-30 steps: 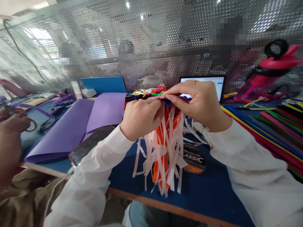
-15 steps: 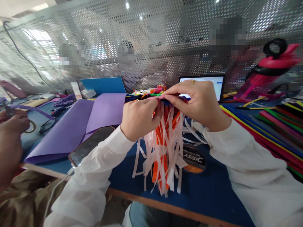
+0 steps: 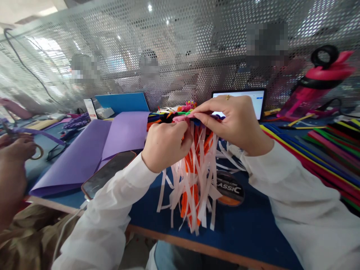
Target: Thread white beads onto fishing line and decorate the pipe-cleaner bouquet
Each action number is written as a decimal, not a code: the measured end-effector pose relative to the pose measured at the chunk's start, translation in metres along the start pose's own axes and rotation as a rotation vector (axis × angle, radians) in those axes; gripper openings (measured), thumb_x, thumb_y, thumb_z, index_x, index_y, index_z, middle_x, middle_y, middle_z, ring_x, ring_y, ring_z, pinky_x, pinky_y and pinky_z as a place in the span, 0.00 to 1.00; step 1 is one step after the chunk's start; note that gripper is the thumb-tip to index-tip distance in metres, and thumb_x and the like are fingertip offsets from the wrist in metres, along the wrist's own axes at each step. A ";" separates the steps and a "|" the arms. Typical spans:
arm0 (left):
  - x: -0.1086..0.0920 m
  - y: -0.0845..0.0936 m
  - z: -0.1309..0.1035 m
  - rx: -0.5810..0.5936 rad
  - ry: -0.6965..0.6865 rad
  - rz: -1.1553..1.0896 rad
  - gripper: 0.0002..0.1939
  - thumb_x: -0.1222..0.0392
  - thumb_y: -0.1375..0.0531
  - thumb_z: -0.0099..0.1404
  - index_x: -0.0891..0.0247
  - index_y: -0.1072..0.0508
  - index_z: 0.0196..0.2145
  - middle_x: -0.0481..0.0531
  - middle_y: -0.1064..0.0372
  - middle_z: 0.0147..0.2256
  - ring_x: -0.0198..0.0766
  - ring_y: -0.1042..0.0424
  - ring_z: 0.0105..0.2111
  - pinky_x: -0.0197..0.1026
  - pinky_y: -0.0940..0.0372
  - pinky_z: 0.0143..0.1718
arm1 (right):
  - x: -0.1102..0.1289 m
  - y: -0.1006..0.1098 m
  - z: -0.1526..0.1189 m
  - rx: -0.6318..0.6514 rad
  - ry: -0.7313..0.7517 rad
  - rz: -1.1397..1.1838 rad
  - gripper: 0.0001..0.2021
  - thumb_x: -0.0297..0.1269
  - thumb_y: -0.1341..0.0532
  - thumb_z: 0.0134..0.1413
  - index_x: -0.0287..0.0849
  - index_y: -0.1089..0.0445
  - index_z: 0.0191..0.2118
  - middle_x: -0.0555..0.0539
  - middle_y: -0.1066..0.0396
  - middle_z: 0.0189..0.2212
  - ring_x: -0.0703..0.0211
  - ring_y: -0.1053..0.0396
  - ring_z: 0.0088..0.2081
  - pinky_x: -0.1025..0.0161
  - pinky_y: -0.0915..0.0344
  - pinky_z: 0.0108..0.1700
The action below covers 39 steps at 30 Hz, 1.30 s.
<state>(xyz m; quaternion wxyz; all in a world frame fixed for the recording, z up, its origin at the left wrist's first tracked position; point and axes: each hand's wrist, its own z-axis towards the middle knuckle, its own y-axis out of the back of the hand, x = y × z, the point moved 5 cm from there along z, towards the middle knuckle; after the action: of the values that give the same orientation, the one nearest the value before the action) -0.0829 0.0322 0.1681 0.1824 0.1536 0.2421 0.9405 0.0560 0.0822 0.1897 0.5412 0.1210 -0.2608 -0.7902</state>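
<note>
My right hand (image 3: 233, 122) pinches a pink pipe cleaner (image 3: 181, 118) between thumb and fingertips, at the top of a hanging tassel. The tassel of pale pink paper strips (image 3: 194, 176) has orange fuzzy stems (image 3: 185, 202) among the strips. My left hand (image 3: 165, 145) is closed at the tassel's upper left side, its thumb against the strands and its curled fingertips hidden. The pink piece lies just above its knuckles. Behind my fingers lie black, orange and green pipe cleaners (image 3: 165, 117), partly covered.
Purple sheets (image 3: 81, 153) and a phone (image 3: 109, 172) lie left. A tablet (image 3: 260, 103), a pink bottle (image 3: 317, 88) and bundled coloured pipe cleaners (image 3: 332, 150) are right. A black round label (image 3: 230, 189) lies behind the tassel. Another person's hand (image 3: 19, 148) holds scissors at far left.
My left hand has shifted slightly left and down, leaving more of the pink pipe cleaner showing. My right hand keeps its pinch in nearly the same place.
</note>
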 end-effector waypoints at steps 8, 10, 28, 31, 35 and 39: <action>-0.006 0.006 -0.001 -0.070 -0.047 -0.003 0.15 0.65 0.44 0.58 0.63 0.39 0.16 0.43 0.44 0.13 0.29 0.44 0.13 0.38 0.56 0.17 | 0.000 0.001 0.000 0.007 -0.016 0.003 0.08 0.34 0.39 0.61 0.46 0.21 0.36 0.47 0.19 0.34 0.53 0.24 0.35 0.55 0.32 0.39; -0.007 0.007 -0.002 -0.080 -0.050 0.006 0.15 0.65 0.43 0.59 0.63 0.39 0.16 0.42 0.44 0.13 0.28 0.44 0.13 0.38 0.56 0.17 | -0.001 0.000 0.000 0.009 -0.020 0.004 0.07 0.35 0.39 0.61 0.46 0.21 0.36 0.47 0.19 0.34 0.53 0.24 0.35 0.55 0.32 0.38; -0.007 0.007 -0.002 -0.159 -0.098 0.024 0.17 0.65 0.41 0.59 0.62 0.41 0.15 0.42 0.48 0.12 0.28 0.47 0.13 0.37 0.56 0.17 | -0.002 0.000 -0.001 0.020 -0.066 0.001 0.08 0.36 0.39 0.62 0.46 0.21 0.36 0.47 0.20 0.35 0.54 0.24 0.36 0.55 0.32 0.40; -0.007 0.006 -0.003 -0.160 -0.106 0.025 0.17 0.66 0.41 0.59 0.62 0.41 0.15 0.42 0.47 0.12 0.28 0.46 0.14 0.37 0.56 0.17 | -0.002 0.000 -0.001 0.021 -0.069 0.009 0.08 0.36 0.39 0.62 0.46 0.21 0.36 0.47 0.20 0.35 0.53 0.24 0.36 0.55 0.31 0.41; -0.007 0.006 -0.003 -0.141 -0.103 0.022 0.16 0.66 0.42 0.59 0.62 0.40 0.16 0.43 0.45 0.12 0.28 0.46 0.14 0.37 0.56 0.18 | -0.003 0.000 -0.001 0.024 -0.078 0.027 0.09 0.37 0.40 0.62 0.47 0.21 0.36 0.47 0.20 0.34 0.52 0.24 0.37 0.54 0.31 0.41; -0.009 0.009 -0.002 -0.130 -0.097 0.008 0.16 0.66 0.42 0.59 0.63 0.40 0.15 0.42 0.45 0.12 0.28 0.47 0.14 0.37 0.55 0.18 | -0.004 0.000 -0.002 0.031 -0.086 0.027 0.09 0.38 0.40 0.63 0.48 0.22 0.36 0.47 0.20 0.34 0.52 0.24 0.38 0.53 0.30 0.41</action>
<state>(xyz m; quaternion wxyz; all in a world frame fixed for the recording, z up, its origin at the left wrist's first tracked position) -0.0779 0.0203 0.1689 0.1999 0.1879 0.1706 0.9464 0.0581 0.0851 0.1879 0.5382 0.0916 -0.2976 -0.7832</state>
